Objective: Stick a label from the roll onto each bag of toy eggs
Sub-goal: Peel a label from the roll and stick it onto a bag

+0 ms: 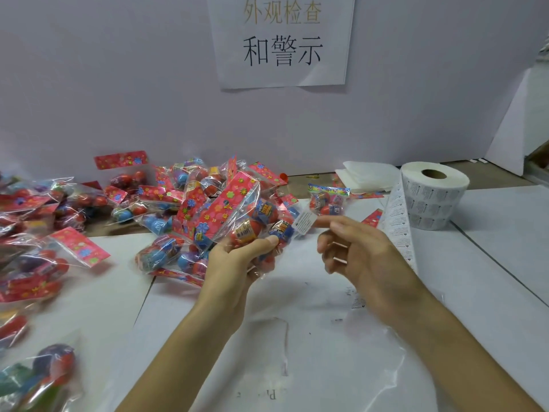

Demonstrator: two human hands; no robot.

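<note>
My left hand [237, 260] grips a clear bag of toy eggs [252, 215] with a red flowered header card, raised above the table. A small white label [303, 222] hangs from the tip of my right hand's forefinger, right beside the bag's right edge. My right hand [356, 251] has its other fingers loosely curled. The label roll [430, 197] stands at the right, and its printed strip [399, 221] trails toward me.
A heap of bagged toy eggs [178, 191] lies behind my left hand, and more bags [38, 233] spread along the left side. A single small bag [326, 200] lies near the roll. Folded white sheets [368, 173] sit by the wall. A paper sign [282, 40] hangs above.
</note>
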